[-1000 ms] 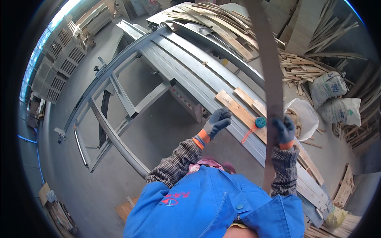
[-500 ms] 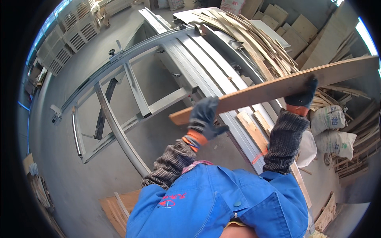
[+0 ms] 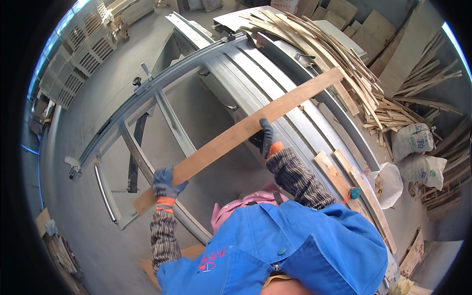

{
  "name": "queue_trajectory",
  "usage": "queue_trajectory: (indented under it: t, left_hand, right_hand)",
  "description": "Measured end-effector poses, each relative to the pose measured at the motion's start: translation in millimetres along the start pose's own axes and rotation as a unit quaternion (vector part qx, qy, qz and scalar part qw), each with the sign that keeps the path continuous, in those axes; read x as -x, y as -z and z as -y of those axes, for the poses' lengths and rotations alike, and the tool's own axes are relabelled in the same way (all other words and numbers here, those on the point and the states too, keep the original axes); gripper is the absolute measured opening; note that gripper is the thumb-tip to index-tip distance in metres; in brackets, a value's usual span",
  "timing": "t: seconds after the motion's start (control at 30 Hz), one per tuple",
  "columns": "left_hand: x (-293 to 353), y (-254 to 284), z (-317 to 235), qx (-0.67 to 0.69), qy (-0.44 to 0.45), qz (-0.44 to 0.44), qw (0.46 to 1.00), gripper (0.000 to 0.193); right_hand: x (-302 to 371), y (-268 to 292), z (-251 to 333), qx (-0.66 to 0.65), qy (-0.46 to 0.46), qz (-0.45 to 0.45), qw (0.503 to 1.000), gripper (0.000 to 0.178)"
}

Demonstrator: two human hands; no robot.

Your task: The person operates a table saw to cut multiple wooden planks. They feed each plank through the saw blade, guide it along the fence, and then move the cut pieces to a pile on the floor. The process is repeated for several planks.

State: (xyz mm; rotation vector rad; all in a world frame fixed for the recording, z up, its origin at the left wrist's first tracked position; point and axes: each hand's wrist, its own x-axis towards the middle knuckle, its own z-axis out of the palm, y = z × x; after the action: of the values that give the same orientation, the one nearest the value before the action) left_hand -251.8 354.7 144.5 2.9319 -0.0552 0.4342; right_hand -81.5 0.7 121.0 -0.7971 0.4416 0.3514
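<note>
A long flat wooden board slants in front of me from lower left to upper right. My left hand, in a dark grey-blue work glove with an orange cuff, is closed around the board near its lower end. Farther along, my gloved right hand grips the near edge, with its thumb on top and the other fingers partly hidden. The board's left part hangs over the open metal frame. Its right part lies across the view of the grey slotted machine table; whether it touches the table I cannot tell.
Two narrow wooden strips lie on the table's near right part, beside a small teal round object. Behind the table is a heap of thin wood offcuts. White sacks stand at the right. Slatted stacks rise at the far left.
The board has swung from the right to the left and now shows its broad face. Both hands have moved left with it, still gripping it.
</note>
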Motion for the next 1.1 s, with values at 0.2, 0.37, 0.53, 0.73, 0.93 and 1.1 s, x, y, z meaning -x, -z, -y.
queue_trajectory:
  t: [0.2, 0.37, 0.53, 0.73, 0.93, 1.1]
  left_hand:
    - [8, -55, 102, -0.055, 0.086, 0.095, 0.99, 0.071]
    - [-7, -92, 198, -0.001, 0.137, 0.136, 0.981, 0.071]
    - [-113, -76, 184, -0.039, 0.23, 0.224, 0.946, 0.082]
    - [-216, -131, 254, -0.085, 0.178, 0.231, 0.953, 0.091]
    - [-293, -170, 277, -0.095, 0.167, 0.222, 0.956, 0.089]
    - [-287, -159, 247, -0.121, 0.23, 0.237, 0.936, 0.098]
  right_hand:
    - [-105, -28, -66, 0.072, -0.096, -0.077, 0.99, 0.05]
    - [-176, -81, -97, 0.117, -0.152, 0.019, 0.981, 0.052]
    - [-272, -120, -94, 0.205, -0.186, 0.029, 0.96, 0.039]
    - [-400, -101, -51, 0.143, -0.258, 0.173, 0.94, 0.04]
    - [-479, -33, 49, 0.48, 0.06, -0.018, 0.875, 0.04]
    - [-440, -66, 81, 0.698, 0.24, -0.007, 0.675, 0.029]
